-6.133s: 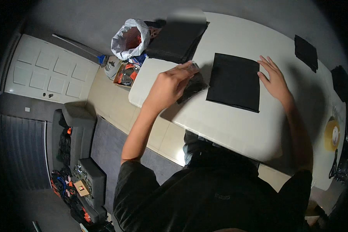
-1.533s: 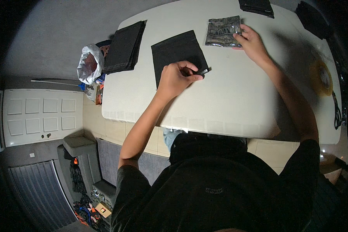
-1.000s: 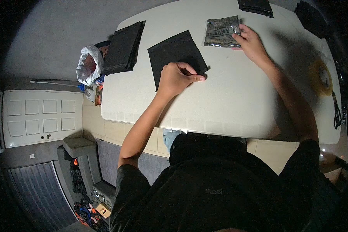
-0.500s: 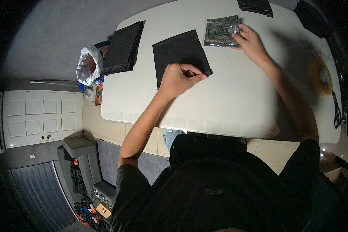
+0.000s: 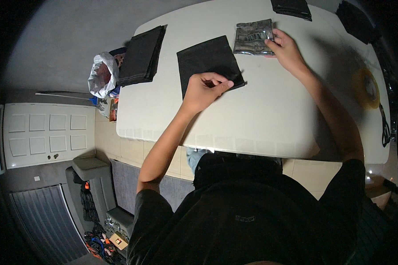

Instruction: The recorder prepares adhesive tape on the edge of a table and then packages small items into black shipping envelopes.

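Observation:
A flat black bag or sheet (image 5: 204,56) lies on the white table in front of me. My left hand (image 5: 208,90) rests on its near edge, the thumb and fingers closed in a pinch beside the near right corner. My right hand (image 5: 287,51) grips the right edge of a clear plastic packet (image 5: 252,39), thumb on top. Through its shiny film a folded, dark grey mottled item with lettering shows. The packet is just beyond and right of the black piece, over the table.
A stack of similar black pieces (image 5: 141,55) lies at the table's left edge. Another black stack (image 5: 292,9) sits at the far right. A roll of yellowish tape (image 5: 367,88) and black-handled scissors (image 5: 385,130) are on the right. A white plastic bag (image 5: 102,75) stands past the left edge.
My left fingertips have drawn slightly left, away from the black piece's corner. The black piece has shifted a little to the right. My right hand and the packet have barely moved.

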The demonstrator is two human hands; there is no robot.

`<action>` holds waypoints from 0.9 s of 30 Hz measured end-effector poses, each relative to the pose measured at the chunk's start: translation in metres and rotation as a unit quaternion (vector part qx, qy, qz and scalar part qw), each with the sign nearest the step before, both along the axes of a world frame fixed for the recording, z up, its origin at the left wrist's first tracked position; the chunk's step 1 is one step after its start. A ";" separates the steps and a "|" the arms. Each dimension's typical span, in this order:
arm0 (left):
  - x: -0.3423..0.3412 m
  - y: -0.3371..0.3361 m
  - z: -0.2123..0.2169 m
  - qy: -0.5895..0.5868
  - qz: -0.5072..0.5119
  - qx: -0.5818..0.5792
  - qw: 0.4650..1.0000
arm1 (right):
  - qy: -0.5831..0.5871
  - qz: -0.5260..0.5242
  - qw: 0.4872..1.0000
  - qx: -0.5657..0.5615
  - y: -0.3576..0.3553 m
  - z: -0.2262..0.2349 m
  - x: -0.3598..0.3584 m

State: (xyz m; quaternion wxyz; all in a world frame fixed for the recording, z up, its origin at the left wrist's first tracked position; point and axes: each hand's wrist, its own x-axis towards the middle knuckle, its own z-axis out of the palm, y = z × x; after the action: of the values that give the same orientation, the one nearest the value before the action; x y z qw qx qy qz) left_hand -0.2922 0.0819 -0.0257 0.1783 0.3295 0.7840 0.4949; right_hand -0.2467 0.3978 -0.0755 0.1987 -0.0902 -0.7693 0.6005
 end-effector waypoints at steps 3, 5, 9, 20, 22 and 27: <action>-0.005 -0.002 -0.010 -0.022 0.029 0.071 0.997 | -0.004 -0.014 1.000 0.021 0.001 -0.003 -0.001; -0.006 -0.002 -0.013 -0.024 0.046 0.116 0.992 | 0.000 -0.020 1.000 -0.002 -0.001 -0.004 -0.002; -0.004 -0.001 -0.005 -0.068 0.111 0.134 0.982 | 0.000 -0.003 0.998 -0.061 -0.002 0.002 0.002; -0.008 -0.010 -0.012 -0.107 0.176 0.221 0.953 | 0.002 -0.017 0.938 -0.346 -0.054 0.059 0.031; -0.005 -0.007 -0.011 -0.113 0.201 0.242 0.942 | -0.032 -0.009 0.922 -0.385 -0.059 0.056 0.031; -0.015 -0.008 -0.026 -0.025 0.225 0.306 0.925 | -0.094 0.115 0.919 -0.365 -0.053 0.049 0.033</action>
State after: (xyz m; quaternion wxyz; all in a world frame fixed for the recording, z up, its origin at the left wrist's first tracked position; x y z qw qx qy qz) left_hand -0.3070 0.0736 -0.0512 -0.0276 0.1708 0.6432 0.7459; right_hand -0.2140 0.3445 -0.0262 0.0087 -0.1236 -0.5170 0.8470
